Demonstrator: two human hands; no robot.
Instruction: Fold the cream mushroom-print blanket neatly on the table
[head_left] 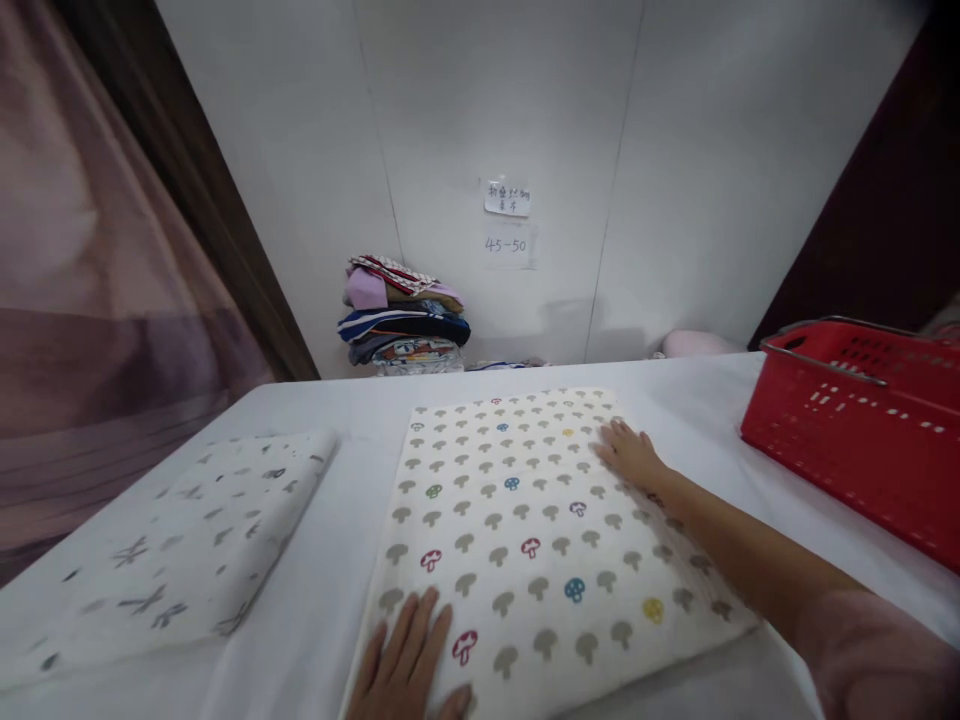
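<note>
**Both hands flat on a folded mushroom-print cloth**

From my remote view I see the mushroom-print cloth (525, 530), folded into a thick rectangle, lying in the middle of the white table (352, 400). My left hand (409, 665) rests palm-down on its near left corner, fingers extended and slightly spread, gripping nothing. My right hand (630, 452) lies flat on the far right edge of the same cloth, fingers stretched out and released, the forearm crossing the cloth's right side; a pink sleeve (877, 655) shows at the lower right.

Surroundings. To the left of the mushroom cloth, apart from it, lies a second folded cloth (187, 545), white with grey star-like marks, touched by neither hand. At the right edge of the table stands a red plastic basket (862, 440) with slotted walls and a metal handle, well apart from my right hand. Against the white wall panel at the back sits a stack of folded textiles (401, 315) in mixed colours. A pale pink object (694, 343) shows just behind the table's far edge; I cannot tell what it is. A curtain (97, 330) hangs at the left.

Writing. Two paper notes are fixed to the wall. The upper note (507, 198) carries handwritten characters too small for me to read. The lower note (508, 245) reads "45-50".
</note>
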